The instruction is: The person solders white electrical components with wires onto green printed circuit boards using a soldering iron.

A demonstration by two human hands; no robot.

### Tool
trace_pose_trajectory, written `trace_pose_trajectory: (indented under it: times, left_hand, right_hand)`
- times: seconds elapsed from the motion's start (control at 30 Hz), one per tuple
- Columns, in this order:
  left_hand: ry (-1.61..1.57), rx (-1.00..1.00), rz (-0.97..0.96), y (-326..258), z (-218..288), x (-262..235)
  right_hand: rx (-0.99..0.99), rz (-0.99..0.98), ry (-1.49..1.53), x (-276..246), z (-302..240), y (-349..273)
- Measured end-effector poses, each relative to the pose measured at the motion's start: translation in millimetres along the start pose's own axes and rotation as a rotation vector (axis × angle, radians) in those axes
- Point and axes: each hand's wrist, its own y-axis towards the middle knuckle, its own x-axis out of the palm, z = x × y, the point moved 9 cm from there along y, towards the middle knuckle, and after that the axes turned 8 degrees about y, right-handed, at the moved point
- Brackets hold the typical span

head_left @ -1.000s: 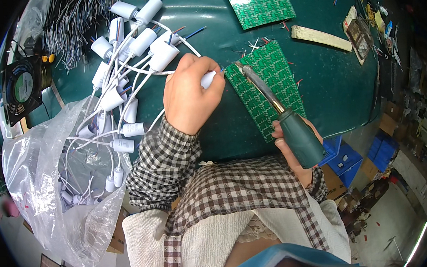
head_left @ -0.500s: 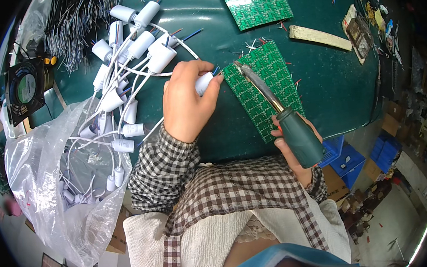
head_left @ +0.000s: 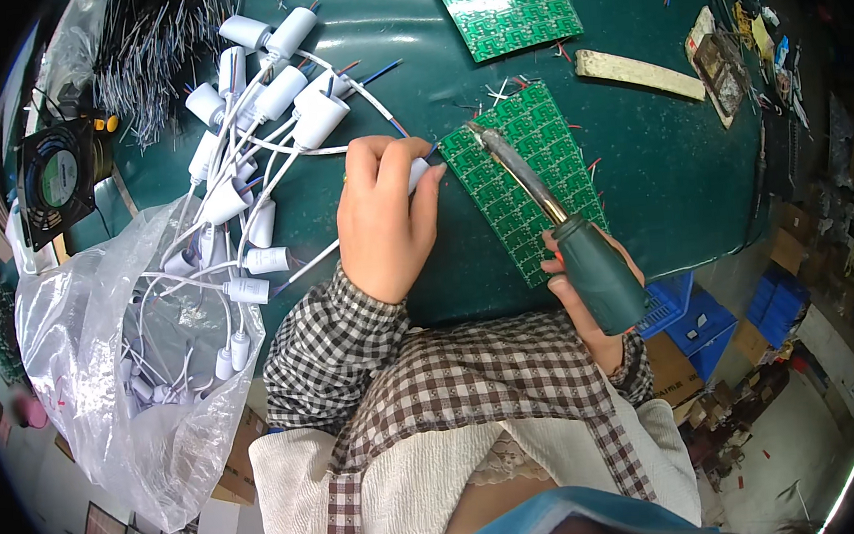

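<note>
My left hand (head_left: 383,220) is closed around a white cylindrical plastic housing (head_left: 419,172), mostly hidden by the fingers. Short wire ends stick out of it toward the upper left edge of a green circuit board panel (head_left: 531,188), and a white cable trails behind the hand. In my right hand (head_left: 592,319) is a soldering iron (head_left: 593,269) with a dark green handle. Its tip points up and left over the panel's upper left part; whether it touches cannot be told.
Several white housings with cables (head_left: 278,93) lie piled at the left, beside a clear plastic bag (head_left: 136,390) holding more. Behind are bundled wires (head_left: 150,58) and a black fan (head_left: 57,181). Another green panel (head_left: 507,5), a pale strip (head_left: 638,75) and a grimy block (head_left: 717,68) lie further off.
My left hand has shifted slightly right with the white housing, turning so that its fingers cover more of it. The soldering iron and my right hand have hardly moved.
</note>
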Motion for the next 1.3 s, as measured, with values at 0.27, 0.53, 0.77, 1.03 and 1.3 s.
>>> trace_pose_trajectory:
  times: [0.27, 0.53, 0.77, 1.03, 1.3]
  left_hand:
    - [0.016, -0.125, -0.217, -5, -6, -2]
    - [0.042, 0.021, -0.048, -5, -6, -2]
    - [0.089, -0.015, -0.091, -2, -3, 4]
    - [-0.112, 0.052, -0.062, 0, -12, 5]
    - [-0.04, -0.09, 0.02, -2, -8, 7]
  right_hand:
    - [-0.02, 0.025, 0.023, -2, 2, -1]
    - [-0.091, 0.035, 0.107, -2, -4, 3]
    - [-0.1, 0.054, 0.142, -4, 1, 2]
    - [-0.041, 0.066, 0.161, -4, 6, 1]
    - [-0.08, 0.07, 0.164, -5, 1, 3]
